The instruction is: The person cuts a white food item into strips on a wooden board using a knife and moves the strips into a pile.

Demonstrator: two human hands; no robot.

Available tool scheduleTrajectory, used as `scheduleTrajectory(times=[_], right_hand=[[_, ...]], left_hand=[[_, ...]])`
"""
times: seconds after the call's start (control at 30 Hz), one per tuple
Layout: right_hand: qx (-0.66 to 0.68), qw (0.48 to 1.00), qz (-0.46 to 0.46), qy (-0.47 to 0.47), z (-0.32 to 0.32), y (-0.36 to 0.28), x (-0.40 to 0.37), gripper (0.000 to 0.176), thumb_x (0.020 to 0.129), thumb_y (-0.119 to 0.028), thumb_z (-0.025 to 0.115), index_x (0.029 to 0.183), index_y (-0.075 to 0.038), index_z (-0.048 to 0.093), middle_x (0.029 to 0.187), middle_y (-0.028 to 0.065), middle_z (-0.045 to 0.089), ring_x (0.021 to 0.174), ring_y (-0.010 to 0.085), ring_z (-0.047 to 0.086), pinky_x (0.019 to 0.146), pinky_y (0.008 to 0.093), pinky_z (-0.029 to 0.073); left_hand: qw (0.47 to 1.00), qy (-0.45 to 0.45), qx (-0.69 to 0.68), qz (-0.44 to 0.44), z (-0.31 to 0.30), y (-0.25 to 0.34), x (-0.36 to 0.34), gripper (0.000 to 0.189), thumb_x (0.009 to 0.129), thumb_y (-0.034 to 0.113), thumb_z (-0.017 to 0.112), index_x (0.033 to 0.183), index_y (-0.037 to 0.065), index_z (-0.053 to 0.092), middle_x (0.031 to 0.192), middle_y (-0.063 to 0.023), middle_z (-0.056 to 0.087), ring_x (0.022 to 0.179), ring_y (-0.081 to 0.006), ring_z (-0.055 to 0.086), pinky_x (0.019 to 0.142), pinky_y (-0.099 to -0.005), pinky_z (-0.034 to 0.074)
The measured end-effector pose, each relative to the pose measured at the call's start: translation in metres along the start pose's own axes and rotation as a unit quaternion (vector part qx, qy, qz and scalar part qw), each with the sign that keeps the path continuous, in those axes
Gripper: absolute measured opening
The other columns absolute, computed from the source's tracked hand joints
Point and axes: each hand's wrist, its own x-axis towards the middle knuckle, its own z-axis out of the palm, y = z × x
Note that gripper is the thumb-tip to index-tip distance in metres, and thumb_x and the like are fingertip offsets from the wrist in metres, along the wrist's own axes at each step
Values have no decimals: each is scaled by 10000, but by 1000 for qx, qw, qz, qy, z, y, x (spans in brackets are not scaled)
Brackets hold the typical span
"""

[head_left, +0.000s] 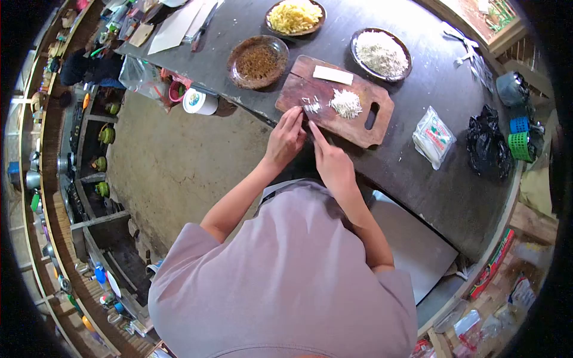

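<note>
A wooden cutting board with a slotted handle lies tilted near the table edge. My right hand is closed round a knife, index finger stretched along it; its handle is mostly hidden. My left hand is at the board's near edge beside the blade, fingertips bent and pressed together; what they pinch is hidden. Thin white strips lie just beyond the blade. A heap of fine white shreds sits mid-board, with a pale white block behind it.
Along the board's far side stand a brown bowl of brown crumbs, a bowl of yellow pieces and a bowl of whitish shreds. Rightward lie a printed plastic packet and a black plastic bag. A white bucket is beside the table.
</note>
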Motion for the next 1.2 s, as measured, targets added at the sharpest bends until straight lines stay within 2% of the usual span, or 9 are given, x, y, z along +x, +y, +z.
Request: scheduleTrajectory(times=[0.13, 0.27, 0.33, 0.43, 0.63, 0.87, 1.1, 1.2], right_hand=[[-15, 1000, -4, 6, 6, -4, 23, 583, 1062, -244, 523, 1614, -340, 364, 764, 245, 706, 688, 423, 723, 648, 557, 599], [-19, 1000, -7, -12, -1, 8, -11, 598, 1058, -239, 533, 1617, -351, 352, 767, 247, 707, 678, 427, 716, 651, 565, 596], [7, 1000, -19, 16, -1, 13, -24, 599, 1054, -232, 541, 1612, -353, 362, 768, 247, 706, 682, 434, 713, 658, 566, 595], [3, 1000, -4, -6, 1, 9, -12, 593, 1056, -229, 534, 1610, -357, 365, 774, 250, 707, 700, 440, 713, 672, 565, 596], [-3, 1000, -16, 25, 12, -3, 30, 600, 1054, -233, 534, 1614, -354, 358, 760, 250, 703, 687, 433, 715, 656, 565, 597], [-3, 1000, 5, 2, 1, 14, -29, 581, 1059, -234, 526, 1608, -349, 375, 761, 228, 701, 683, 418, 716, 644, 553, 598], [3, 1000, -9, 18, 9, -5, 21, 570, 1061, -230, 518, 1603, -341, 381, 781, 226, 711, 707, 422, 720, 663, 554, 602], [-12, 1000, 0, -1, -1, -2, 9, 584, 1055, -225, 528, 1605, -349, 376, 786, 221, 714, 717, 417, 722, 672, 549, 602]], left_hand=[[1000, -6, -10, -11, 0, -3, -2, 474, 851, 11, 638, 1302, -130, 590, 1373, -223, 576, 1316, -371, 567, 1123, -424, 484], [1000, -3, 0, -9, 2, -3, -2, 489, 852, 16, 642, 1316, -127, 582, 1387, -222, 570, 1327, -369, 559, 1134, -422, 477], [1000, 3, 4, -12, -1, 0, 0, 494, 851, 18, 643, 1319, -128, 579, 1388, -223, 570, 1331, -368, 557, 1136, -422, 474], [1000, -5, 7, -3, -2, -1, -1, 493, 851, 20, 647, 1313, -136, 577, 1380, -222, 570, 1330, -367, 556, 1137, -423, 474], [1000, -3, -22, -17, 1, -6, -2, 462, 871, 5, 637, 1318, -107, 600, 1381, -206, 578, 1298, -395, 566, 1089, -438, 504], [1000, -14, 15, 17, -8, -4, 3, 494, 835, 28, 650, 1295, -143, 583, 1365, -228, 567, 1319, -377, 544, 1137, -424, 471], [999, -35, 1, -3, -5, -6, 0, 525, 825, 25, 650, 1315, -145, 566, 1382, -230, 548, 1314, -382, 541, 1139, -428, 466], [999, -40, 16, -1, -7, -5, -1, 533, 825, 31, 653, 1321, -143, 565, 1389, -223, 541, 1323, -375, 528, 1143, -426, 460]])
